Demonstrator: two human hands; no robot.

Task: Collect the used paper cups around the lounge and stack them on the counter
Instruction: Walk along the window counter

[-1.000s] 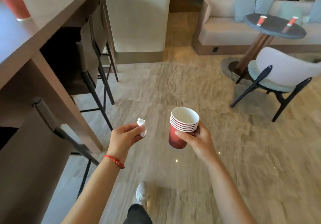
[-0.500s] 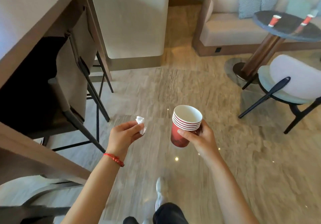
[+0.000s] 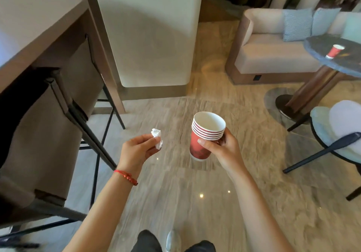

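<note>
Your right hand (image 3: 224, 150) grips an upright stack of red paper cups (image 3: 205, 134), mouths up; your left hand (image 3: 136, 150) pinches crumpled white tissue (image 3: 157, 137) above beige stone lounge floor (image 3: 175, 193).

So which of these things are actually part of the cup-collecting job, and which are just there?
Part of the job:
- stack of red cups, gripped by the right hand
- lone red cup on the round table
- counter

Just there:
- crumpled tissue, pinched by the left hand
- sofa
- white chair
- bar stools

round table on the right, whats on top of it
One red paper cup stands upright on the round table. The table's right part runs out of frame, so anything there cannot be seen.
</note>
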